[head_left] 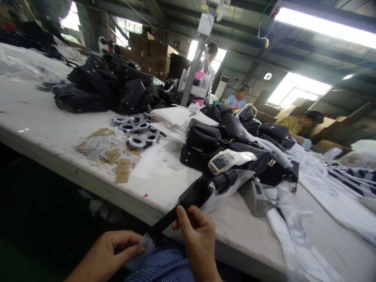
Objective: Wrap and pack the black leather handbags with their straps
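A black strap (167, 223) slants across the near table edge, its far part lying beside a rolled black piece (225, 181). My right hand (197, 235) pinches the strap between thumb and fingers near the edge. At the strap's lower end sits a clear plastic sleeve (147, 246), and my left hand (119, 250) is closed on it with thumb and fingertips. Just beyond lie black handbags (204, 135) in a heap, with a buckle in clear wrap (230, 159) on top.
Brown tags (122, 168) and several coiled, wrapped cords (136, 141) lie on the white table (73, 133). More black bags (111, 86) are piled at the back left. A post (192, 78) rises mid-table. Other people (236, 98) are beyond. White strips (331, 192) cover the right side.
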Demonstrator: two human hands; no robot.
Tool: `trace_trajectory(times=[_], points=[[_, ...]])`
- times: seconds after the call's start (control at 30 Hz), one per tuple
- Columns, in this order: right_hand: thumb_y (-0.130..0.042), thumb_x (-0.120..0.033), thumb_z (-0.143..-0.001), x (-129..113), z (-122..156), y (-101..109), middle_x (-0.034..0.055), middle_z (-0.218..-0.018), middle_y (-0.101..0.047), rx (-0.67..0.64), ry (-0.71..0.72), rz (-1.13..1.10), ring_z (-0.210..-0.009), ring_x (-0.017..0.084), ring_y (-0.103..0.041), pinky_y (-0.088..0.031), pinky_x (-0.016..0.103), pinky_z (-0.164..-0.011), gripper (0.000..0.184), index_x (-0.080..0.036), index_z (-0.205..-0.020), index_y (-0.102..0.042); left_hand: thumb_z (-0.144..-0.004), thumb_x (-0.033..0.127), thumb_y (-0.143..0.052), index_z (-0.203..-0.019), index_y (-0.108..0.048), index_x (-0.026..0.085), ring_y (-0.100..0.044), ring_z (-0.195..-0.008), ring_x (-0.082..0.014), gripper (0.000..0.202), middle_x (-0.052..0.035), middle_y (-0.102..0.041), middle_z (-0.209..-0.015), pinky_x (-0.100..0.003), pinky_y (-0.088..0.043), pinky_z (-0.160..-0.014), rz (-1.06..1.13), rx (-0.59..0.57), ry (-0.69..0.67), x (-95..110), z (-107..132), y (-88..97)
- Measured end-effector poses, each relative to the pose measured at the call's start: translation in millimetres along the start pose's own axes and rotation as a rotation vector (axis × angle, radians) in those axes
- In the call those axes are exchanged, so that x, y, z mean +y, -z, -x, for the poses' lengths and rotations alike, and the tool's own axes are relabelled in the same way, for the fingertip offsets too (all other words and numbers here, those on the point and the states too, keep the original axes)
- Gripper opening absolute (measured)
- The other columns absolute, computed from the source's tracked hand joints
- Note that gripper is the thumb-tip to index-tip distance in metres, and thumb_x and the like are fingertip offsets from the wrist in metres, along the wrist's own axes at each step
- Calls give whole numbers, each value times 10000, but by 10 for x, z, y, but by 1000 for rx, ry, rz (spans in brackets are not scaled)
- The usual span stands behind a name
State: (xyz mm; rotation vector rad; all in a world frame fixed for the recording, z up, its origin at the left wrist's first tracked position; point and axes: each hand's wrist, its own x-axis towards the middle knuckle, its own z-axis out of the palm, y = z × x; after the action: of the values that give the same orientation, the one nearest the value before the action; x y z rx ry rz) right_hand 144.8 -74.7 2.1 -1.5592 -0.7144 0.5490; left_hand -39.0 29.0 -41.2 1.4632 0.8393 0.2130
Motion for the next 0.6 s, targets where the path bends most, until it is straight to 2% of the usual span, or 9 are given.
trace_trajectory(times=[0.43,0.6], points=[[-700,-512,-868,33,0,36,34,-562,-694,-30,-6,23,-536,174,-653,-487,229,-520,388,-185,-663,-663,-682,590,-781,-774,-828,218,-686,-705,-248,386,-47,-790,-758,-282,-507,-658,36,-30,-39,-66,-56,-23],[-685,-500,-882,43,-31,72,24,-565,-663,-76,-7,58,-527,141,-576,-431,223,-520,411,-180,-629,-631,-697,644,-779,-944,-837,231,-703,-786,-268,485,-63,-805,-849,-289,-516,-704,90,-63,-25,-78,-140,-35]])
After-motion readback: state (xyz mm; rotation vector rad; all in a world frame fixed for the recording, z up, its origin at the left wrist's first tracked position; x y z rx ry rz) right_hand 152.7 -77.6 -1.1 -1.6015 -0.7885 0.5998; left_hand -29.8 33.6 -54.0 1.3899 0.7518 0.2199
